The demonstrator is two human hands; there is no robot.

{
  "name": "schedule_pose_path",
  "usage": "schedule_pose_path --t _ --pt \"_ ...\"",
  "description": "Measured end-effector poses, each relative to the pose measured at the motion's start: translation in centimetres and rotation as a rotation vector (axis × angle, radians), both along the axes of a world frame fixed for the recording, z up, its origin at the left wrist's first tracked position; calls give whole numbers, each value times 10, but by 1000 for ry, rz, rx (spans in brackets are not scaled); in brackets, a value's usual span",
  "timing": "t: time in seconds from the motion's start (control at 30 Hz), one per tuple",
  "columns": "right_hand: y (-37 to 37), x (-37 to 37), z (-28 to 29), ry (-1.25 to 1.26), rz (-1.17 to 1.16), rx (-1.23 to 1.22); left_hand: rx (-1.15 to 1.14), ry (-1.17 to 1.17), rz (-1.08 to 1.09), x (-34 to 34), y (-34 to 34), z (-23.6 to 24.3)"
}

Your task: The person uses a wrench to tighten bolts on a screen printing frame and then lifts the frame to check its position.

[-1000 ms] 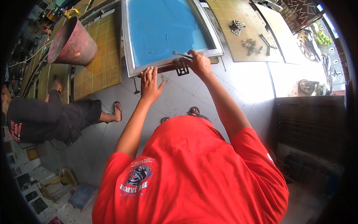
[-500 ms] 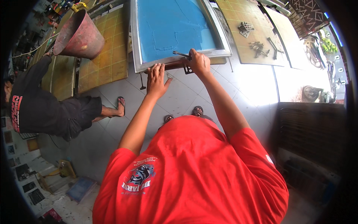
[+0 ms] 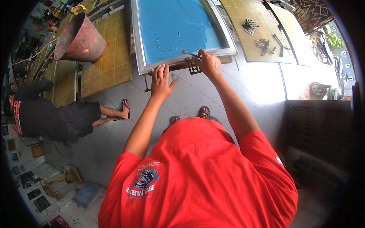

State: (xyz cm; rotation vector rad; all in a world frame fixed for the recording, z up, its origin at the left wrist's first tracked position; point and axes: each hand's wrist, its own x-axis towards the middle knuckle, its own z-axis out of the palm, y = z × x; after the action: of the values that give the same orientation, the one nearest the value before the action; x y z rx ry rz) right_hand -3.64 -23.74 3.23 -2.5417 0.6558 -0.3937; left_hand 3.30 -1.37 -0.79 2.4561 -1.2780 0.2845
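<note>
Gripping a slim, dark grey metal tool (image 3: 190, 54), the right hand (image 3: 210, 64) is right at the near edge of the action! That right grip is curled snugly about the shaft, and the tip pokes out leftward over the rim of a silver metal rectangular frame (image 3: 139, 45) filled with bright blue mesh (image 3: 176, 28). Across to the left hand (image 3: 161, 84): fingers straight and close together, thumb spread wide, fingertips on the frame's near edge near its left corner. That left grip is unfolded, with nothing clasped in it.

Just below the right hand's fingers, look, a black slotted metal bracket (image 3: 194, 67) hangs by the frame; whether the hand touches it, I cannot tell. Near the left corner, a dark T-handled screw (image 3: 146, 85) points down above the pale grey tiled floor (image 3: 186, 95).

Out on the left, a red-stained, tapered bucket (image 3: 85, 41) sits on a yellowish, grid-lined worktop (image 3: 108, 66), with a co-worker in black clothing (image 3: 45, 117) beside that row. Over on the right, a second yellowish panel (image 3: 237, 24) carries a cluster of metal blocks (image 3: 250, 26), scattered metal bolts (image 3: 265, 47) and a dark, angled metal bar (image 3: 280, 46)!
</note>
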Motion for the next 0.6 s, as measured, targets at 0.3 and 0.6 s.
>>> schedule_pose_path --t 0.3,0.6 --pt "16 9 -3 7 109 -31 11 24 -3 -1 -1 6" --pt "-13 22 -2 25 487 -211 27 9 1 1 0 4"
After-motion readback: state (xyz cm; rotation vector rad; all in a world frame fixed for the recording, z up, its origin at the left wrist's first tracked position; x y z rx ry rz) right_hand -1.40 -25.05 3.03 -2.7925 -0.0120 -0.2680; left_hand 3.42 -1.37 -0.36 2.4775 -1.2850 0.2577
